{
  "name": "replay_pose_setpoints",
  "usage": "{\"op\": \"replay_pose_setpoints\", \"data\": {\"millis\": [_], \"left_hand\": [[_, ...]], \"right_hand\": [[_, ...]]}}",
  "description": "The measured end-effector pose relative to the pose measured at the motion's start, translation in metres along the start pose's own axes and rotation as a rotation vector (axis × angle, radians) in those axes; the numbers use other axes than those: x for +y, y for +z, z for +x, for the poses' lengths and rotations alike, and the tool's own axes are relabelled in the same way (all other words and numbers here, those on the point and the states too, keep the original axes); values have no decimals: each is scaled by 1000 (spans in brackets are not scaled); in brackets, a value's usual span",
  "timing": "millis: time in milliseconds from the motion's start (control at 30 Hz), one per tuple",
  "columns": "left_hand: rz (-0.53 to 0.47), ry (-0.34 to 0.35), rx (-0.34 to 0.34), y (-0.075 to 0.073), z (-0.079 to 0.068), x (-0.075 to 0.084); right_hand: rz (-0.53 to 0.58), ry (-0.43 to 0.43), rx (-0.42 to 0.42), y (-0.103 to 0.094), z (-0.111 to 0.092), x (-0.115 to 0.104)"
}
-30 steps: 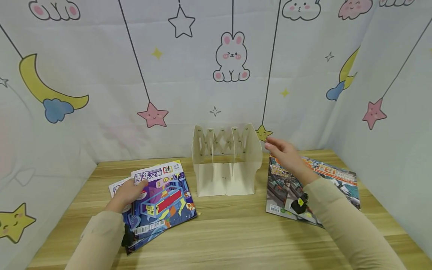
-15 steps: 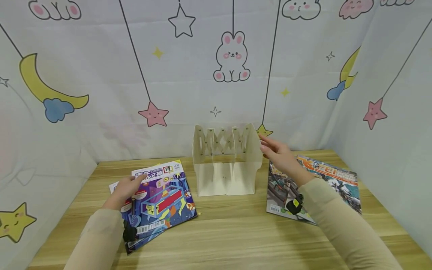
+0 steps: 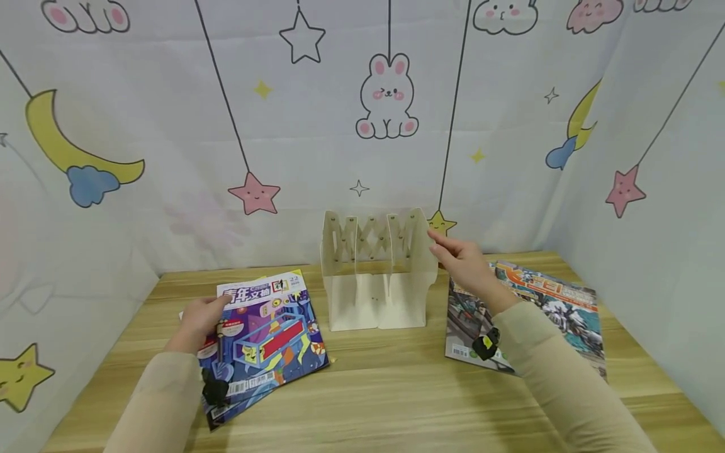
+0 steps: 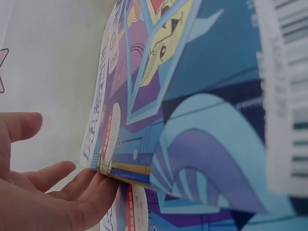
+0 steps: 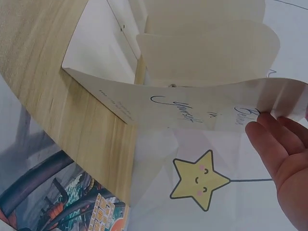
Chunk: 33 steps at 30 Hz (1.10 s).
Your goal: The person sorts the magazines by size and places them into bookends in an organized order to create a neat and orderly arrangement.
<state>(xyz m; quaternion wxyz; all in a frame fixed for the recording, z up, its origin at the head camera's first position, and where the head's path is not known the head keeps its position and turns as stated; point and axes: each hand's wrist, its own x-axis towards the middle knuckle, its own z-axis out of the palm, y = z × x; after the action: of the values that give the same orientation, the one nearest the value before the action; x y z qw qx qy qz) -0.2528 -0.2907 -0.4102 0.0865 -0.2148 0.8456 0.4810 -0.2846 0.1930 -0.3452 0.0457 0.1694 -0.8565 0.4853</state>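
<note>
A cream folding book rack (image 3: 376, 302) with upright dividers stands at the middle of the table. My right hand (image 3: 467, 267) reaches to its right end panel (image 5: 178, 103), fingertips at the outer face near the upper edge. Handwriting-style lettering runs along that face in the right wrist view. At left, my left hand (image 3: 198, 321) is at the left edge of a purple-blue magazine (image 3: 272, 333), which overlaps another magazine (image 3: 218, 415). In the left wrist view its fingers (image 4: 103, 199) go under the top cover's edge, while the thumb (image 4: 24, 124) stays apart from it.
On the right, under my right forearm, lie overlapping magazines (image 3: 566, 314) with orange and grey covers. A white cloth backdrop (image 3: 317, 151) with cartoon prints hangs behind the wooden table (image 3: 368, 390). Bare wood shows in front of the rack.
My right hand has moved left from above the right-hand magazines to the rack's end panel. My left hand has drawn slightly back toward the magazine's left edge. The rack stays in place.
</note>
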Motion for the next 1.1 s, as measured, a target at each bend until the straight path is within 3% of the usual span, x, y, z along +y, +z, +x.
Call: {"op": "replay_pose_setpoints", "data": {"millis": [233,467,700,1100], "left_hand": [[63,34,66,-2,4,-4],[107,8,77,-2,4,1],[143,37,86,-2,3,7],[170,123,0,-10,4,9]], "right_hand": [[-20,-23,53,8,-2,-4],[-71,4,55,6,-16,-39],[-68,-10,72,10,-3,-5],[-89,-54,97,11,-2,-3]]}}
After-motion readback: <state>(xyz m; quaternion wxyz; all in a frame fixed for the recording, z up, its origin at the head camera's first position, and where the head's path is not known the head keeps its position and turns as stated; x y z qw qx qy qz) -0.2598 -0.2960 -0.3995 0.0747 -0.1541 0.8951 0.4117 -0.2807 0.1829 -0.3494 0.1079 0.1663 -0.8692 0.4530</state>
